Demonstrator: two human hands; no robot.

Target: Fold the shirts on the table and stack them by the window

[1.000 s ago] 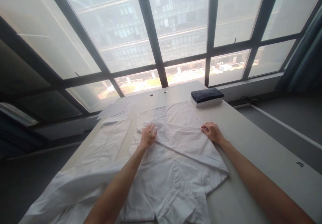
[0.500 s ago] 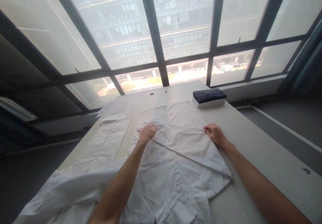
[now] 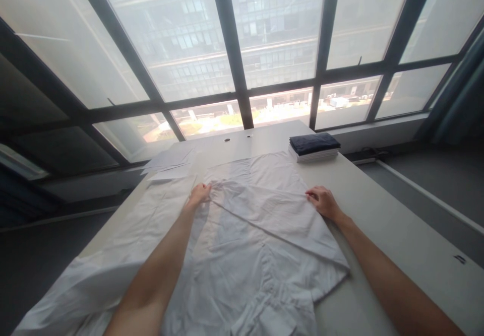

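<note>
Head view looks down on a white shirt [image 3: 245, 245] lying flat in the middle of the bench [image 3: 378, 210]. Its long axis runs from the near edge straight away toward the window [image 3: 272, 39]. The collar [image 3: 270, 321] points at the person, and the hem lies at the far end. A folded part crosses the shirt on a slant, from the upper left down to the right edge.

The left hand [image 3: 199, 194] sits at the upper left end of that fold. Its grip is pressed together on a pinch of the cloth, and creases spread out from it. The right hand [image 3: 321, 201] lies on the shirt's right edge, level with the left, fingers bent down onto the fabric. Whether this grip pinches the cloth or only presses it cannot be told, since the fingertips are hidden under the knuckles.

A second white cloth [image 3: 147, 225] lies just left of the shirt, touching or overlapping it, and trails off the near left corner. Where one garment ends and the other begins is hard to make out, white on white. The collar and both forearms are cut off by the bottom of the picture.

Pale flat sheets [image 3: 170, 160] lie at the far left. A stack of folded clothes [image 3: 314, 146], dark on top, stands at the far right, apart from the shirt.
</note>
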